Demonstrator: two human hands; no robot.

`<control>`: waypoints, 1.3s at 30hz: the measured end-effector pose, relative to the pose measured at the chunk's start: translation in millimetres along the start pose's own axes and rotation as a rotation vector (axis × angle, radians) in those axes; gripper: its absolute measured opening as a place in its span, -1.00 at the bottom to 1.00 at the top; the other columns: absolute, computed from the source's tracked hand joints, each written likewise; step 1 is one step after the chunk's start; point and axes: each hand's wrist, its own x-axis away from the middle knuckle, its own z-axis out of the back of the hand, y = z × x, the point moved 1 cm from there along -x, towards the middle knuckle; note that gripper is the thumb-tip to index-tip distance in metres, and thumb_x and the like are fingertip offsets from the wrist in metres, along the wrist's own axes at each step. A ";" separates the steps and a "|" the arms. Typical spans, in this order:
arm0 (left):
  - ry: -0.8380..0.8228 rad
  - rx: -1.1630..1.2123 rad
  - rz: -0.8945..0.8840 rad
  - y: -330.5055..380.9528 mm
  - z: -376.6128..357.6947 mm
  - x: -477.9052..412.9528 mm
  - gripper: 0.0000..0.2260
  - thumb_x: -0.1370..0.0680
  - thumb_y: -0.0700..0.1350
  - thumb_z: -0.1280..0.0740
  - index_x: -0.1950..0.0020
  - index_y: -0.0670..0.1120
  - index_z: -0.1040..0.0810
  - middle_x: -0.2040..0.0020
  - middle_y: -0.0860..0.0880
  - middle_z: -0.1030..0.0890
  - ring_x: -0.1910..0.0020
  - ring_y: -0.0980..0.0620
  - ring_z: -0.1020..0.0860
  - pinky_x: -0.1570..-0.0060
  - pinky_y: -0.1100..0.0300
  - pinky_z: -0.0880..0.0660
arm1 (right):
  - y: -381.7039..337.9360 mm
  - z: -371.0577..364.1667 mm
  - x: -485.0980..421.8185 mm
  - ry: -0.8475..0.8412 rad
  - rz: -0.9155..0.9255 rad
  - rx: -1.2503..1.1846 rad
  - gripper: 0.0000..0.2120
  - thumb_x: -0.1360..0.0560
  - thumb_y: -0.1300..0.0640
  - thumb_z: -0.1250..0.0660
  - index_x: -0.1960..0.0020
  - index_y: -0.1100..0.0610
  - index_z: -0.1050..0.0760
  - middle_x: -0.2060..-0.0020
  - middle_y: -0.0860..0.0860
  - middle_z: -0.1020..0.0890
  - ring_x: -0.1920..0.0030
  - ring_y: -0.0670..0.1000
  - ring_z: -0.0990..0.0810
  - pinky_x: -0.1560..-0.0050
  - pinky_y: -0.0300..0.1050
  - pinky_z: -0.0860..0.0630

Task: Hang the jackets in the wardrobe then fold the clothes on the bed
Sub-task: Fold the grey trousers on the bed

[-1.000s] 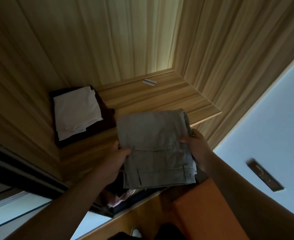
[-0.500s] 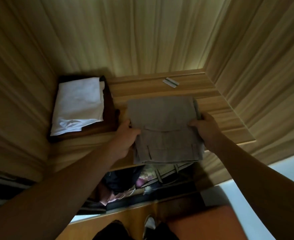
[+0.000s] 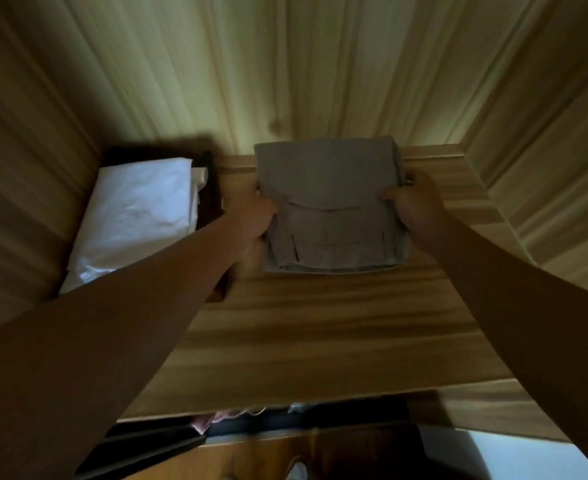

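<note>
Grey cotton, folded into a thick square with a flapped pocket and belt loops showing on top, the trousers (image 3: pixel 330 188) lie on the wooden shelf (image 3: pixel 320 323) deep inside the wardrobe (image 3: pixel 545 133), their far edge at or very near the back panel (image 3: pixel 285 64); we cannot tell whether it touches. Our left hand (image 3: pixel 252 221) grips the left side of the bundle and our right hand (image 3: pixel 415 207) grips the right side, each with the thumb on top and the fingers tucked out of sight at the edge. To finish this well, we judge that we should set the stack square to the shelf, press the layers flat, then slide both hands out sideways and low so that no fold is dragged open. The weave looks soft and matte, and the layered front edge could splay if we let go unevenly. Just beside it on the left, a smooth white folded cloth (image 3: pixel 140 216) rests on a dark folded garment (image 3: pixel 214 199). The shelf and walls are streaky, pale wood grain.
</note>
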 end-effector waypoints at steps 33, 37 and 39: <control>0.175 -1.126 -0.334 -70.5 -44.6 -80.9 -0.32 -0.65 0.27 0.00 -0.67 0.00 0.11 -0.65 -0.21 0.22 -0.63 -0.21 0.22 -0.59 -0.16 0.08 | 67.0 -63.2 -41.9 0.004 0.447 1.216 -0.19 -0.55 -0.41 0.20 -0.65 0.01 -0.10 -0.65 0.11 -0.08 -0.65 0.20 0.09 -0.58 0.22 -0.08; 0.087 -1.078 -0.278 -62.6 -38.7 -68.3 -0.31 -0.66 0.28 -0.04 -0.67 0.03 0.16 -0.65 -0.19 0.25 -0.63 -0.19 0.22 -0.59 -0.15 0.03 | 55.5 -62.0 -31.0 -0.033 0.394 1.253 -0.28 -0.62 -0.36 0.08 -0.62 0.05 -0.18 -0.63 0.12 -0.15 -0.64 0.24 0.04 -0.56 0.32 -0.01; 0.060 -0.903 -0.306 -65.9 -27.9 -52.1 -0.34 -0.65 0.23 -0.13 -0.67 0.09 0.07 -0.66 -0.17 0.12 -0.63 -0.16 0.05 -0.58 -0.10 -0.10 | 51.2 -59.3 -20.4 -0.062 0.397 1.202 -0.28 -0.62 -0.34 0.07 -0.53 0.14 -0.33 -0.55 0.18 -0.30 -0.60 0.28 -0.11 -0.55 0.32 -0.04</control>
